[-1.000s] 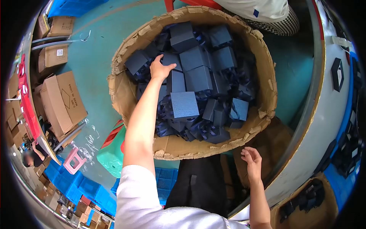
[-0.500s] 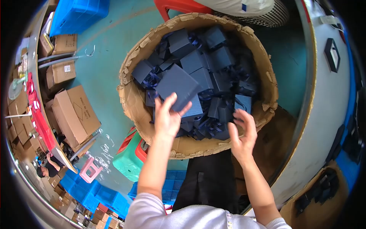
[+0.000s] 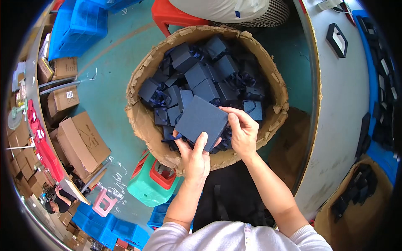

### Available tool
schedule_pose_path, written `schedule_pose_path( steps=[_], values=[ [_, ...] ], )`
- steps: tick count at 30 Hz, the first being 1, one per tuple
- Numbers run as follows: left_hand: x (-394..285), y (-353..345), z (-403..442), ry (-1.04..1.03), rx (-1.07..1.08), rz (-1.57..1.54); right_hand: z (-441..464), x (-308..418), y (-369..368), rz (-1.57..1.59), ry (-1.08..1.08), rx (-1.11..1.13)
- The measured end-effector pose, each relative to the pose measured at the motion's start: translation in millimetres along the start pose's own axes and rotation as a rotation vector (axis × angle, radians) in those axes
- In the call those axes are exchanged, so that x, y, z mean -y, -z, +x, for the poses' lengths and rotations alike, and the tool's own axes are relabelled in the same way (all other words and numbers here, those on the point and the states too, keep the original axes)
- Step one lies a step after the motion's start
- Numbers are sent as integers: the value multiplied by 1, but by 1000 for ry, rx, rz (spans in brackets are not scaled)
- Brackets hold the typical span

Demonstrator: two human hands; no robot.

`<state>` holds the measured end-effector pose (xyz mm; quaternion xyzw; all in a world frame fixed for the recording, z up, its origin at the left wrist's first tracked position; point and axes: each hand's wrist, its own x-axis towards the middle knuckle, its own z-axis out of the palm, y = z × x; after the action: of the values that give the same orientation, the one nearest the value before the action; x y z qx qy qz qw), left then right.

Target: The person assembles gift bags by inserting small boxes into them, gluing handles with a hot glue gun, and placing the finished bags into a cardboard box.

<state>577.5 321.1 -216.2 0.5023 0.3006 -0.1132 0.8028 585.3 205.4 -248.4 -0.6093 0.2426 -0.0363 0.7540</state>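
A flat, square dark blue box (image 3: 202, 122) is held between my two hands above a large round cardboard bin (image 3: 140, 119). My left hand (image 3: 196, 161) grips its lower left edge, thumb on top and fingers beneath. A bit of blue ribbon (image 3: 177, 137) shows by those fingers. My right hand (image 3: 243, 131) pinches the box's right corner between thumb and fingers. Below it, many similar dark blue boxes (image 3: 197, 75) with ribbons lie heaped in the bin. The underside of the held box is hidden.
A grey table (image 3: 339, 96) runs along the right, with a black frame-like tray (image 3: 337, 40) on it. A red stool (image 3: 171, 16) and a seated person are beyond the bin. A green stool (image 3: 146, 188) stands at the near left. Brown cartons (image 3: 86, 140) and blue crates (image 3: 79, 29) are further left.
My left hand has brought the box nearer to me. My right hand, earlier apart from it with fingers spread, has closed on its right corner. The view has shifted slightly.
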Motion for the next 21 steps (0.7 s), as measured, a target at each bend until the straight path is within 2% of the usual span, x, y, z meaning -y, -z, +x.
schedule_pose_path(
  steps=[2,4,5,6,9,10,12,14,16,18,19,21],
  values=[
    [-7,0,-2,143,11,-104,-2,2,6,-19,-63,35],
    [-6,-3,-4,192,10,-162,-1,14,3,-138,155,130],
    [-5,-3,-5,240,7,-221,3,29,-3,-274,375,137],
    [-6,-3,-5,241,9,-220,5,29,-1,-274,376,135],
    [-4,9,-4,492,-41,-321,9,25,8,-370,261,201],
    [-2,12,-5,495,-38,-316,10,25,9,-376,226,182],
    [-3,13,-5,678,-26,-478,8,31,11,-412,-26,155],
    [1,12,-5,652,-13,-464,4,34,5,-722,404,128],
    [8,20,-5,718,-10,-597,-8,41,-5,-523,276,136],
    [4,20,-10,777,15,-515,-4,28,9,-429,129,240],
    [6,28,-12,807,24,-562,-1,19,14,-290,-14,211],
    [11,42,-17,837,35,-602,4,2,23,-174,-157,216]
  ],
)
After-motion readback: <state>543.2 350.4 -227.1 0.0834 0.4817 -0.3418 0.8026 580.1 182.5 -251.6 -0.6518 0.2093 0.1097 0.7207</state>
